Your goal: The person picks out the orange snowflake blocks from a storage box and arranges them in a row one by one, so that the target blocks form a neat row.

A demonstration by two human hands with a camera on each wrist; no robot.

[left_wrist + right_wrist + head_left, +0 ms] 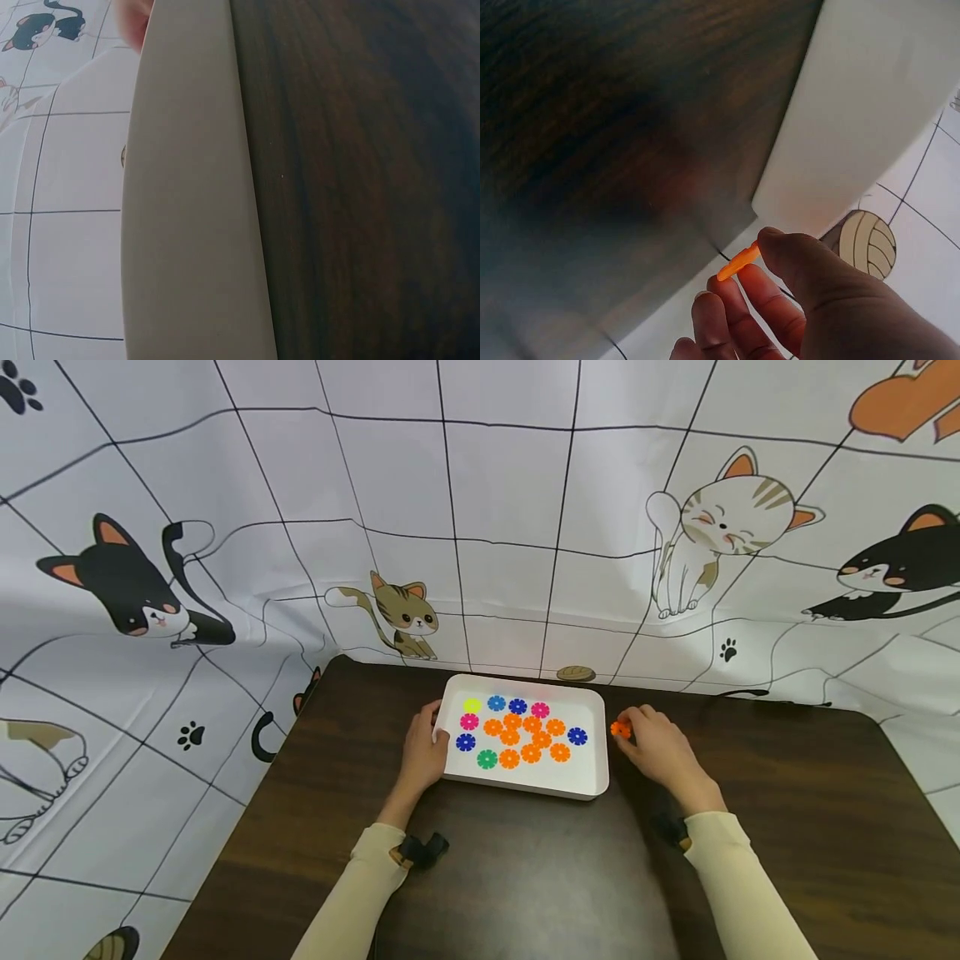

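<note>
A white tray [525,783] stands on the dark table with several notched flower-shaped plastic discs lying in it, many of them orange. My left hand [426,747] grips the tray's left side, thumb at the rim. Just beyond the tray's right side, my right hand [660,747] pinches an orange notched disc [620,728]. In the right wrist view the disc [739,262] shows edge-on between the thumb and fingertips. The left wrist view shows mostly the tray's outer wall [191,180], with a bit of a finger at the top.
Inside the tray, a green disc [487,759], a yellow disc [472,705], and blue and pink ones lie around the orange group. Dark wood table [540,877] stretches toward me. A white cloth [510,477] with cat drawings hangs behind the table.
</note>
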